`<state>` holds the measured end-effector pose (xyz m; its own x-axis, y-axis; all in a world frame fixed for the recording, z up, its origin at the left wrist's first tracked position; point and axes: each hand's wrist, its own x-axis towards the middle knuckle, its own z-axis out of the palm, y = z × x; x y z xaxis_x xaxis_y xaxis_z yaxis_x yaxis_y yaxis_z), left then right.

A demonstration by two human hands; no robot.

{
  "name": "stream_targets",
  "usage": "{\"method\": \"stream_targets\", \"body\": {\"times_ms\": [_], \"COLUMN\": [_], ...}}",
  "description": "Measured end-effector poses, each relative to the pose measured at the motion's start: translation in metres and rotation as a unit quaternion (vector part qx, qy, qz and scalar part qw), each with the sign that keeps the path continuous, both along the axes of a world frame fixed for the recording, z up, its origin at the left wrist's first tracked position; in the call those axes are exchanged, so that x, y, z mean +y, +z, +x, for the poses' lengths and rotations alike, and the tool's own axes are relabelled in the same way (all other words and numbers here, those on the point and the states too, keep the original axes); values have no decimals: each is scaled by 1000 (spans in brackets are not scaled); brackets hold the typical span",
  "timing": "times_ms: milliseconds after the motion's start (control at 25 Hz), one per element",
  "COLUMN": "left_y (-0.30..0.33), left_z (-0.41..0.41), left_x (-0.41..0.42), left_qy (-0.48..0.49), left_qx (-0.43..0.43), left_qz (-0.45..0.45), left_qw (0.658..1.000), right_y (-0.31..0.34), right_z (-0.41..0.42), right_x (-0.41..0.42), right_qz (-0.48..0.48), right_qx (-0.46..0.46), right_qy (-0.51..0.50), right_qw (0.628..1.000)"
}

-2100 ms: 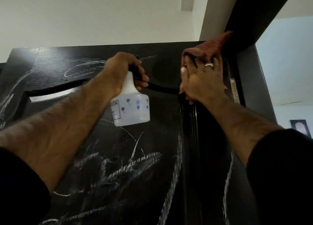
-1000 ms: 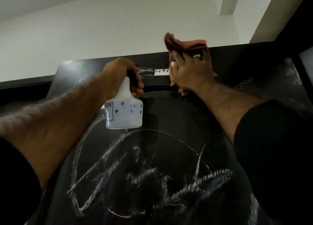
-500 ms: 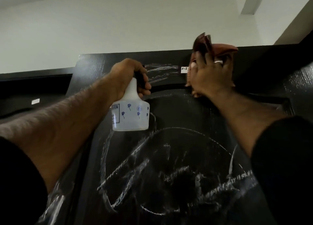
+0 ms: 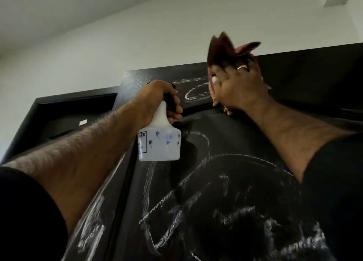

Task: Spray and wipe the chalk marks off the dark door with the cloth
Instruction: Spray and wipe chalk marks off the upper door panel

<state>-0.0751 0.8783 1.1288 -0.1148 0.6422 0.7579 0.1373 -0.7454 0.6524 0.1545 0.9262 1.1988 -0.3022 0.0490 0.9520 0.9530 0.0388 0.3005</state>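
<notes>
The left hand (image 4: pixel 157 97) is raised near the top of the dark door (image 4: pixel 225 182), fingers curled round the black trigger head of a white spray bottle (image 4: pixel 160 141) that hangs just in front of the door's upper panel; to its right, the right hand (image 4: pixel 238 90) grips a reddish-brown cloth (image 4: pixel 225 46) and presses it against the door's top rail, just beside an oval chalk mark (image 4: pixel 193 95); broad chalk marks (image 4: pixel 196 211) loop and smear across the panel below both hands. The bottle's nozzle is hidden behind the left fingers, and its printed label is cut off at the side; the cloth's upper corners are blurred, and most of it is covered by the hand. Both forearms reach up and forward, bare from dark sleeves at the lower corners; the right hand's back faces the camera, a pale ring on one finger.
</notes>
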Motion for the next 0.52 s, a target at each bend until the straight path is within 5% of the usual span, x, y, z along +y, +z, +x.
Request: {"method": "stream_targets", "body": {"times_ms": [80, 160, 280, 360, 520], "left_y": [-2, -2, 2, 5, 12], "left_z": [-12, -32, -62, -75, -109], "left_x": [-2, -6, -5, 0, 12], "left_qy": [20, 22, 9, 2, -10], "left_qx": [-10, -15, -17, -21, -22], "left_qz": [9, 10, 7, 17, 15], "left_qw": [1000, 1000, 1000, 1000, 1000], "right_y": [-2, -2, 7, 1, -18], "right_z": [2, 25, 13, -43, -86], "right_x": [-11, -13, -5, 3, 10], "right_qz": [-55, -75, -29, -10, -58], "right_qx": [-126, -159, 45, 80, -198], "right_qy": [0, -30, -41, -45, -30], "right_qw": [990, 984, 998, 996, 978]}}
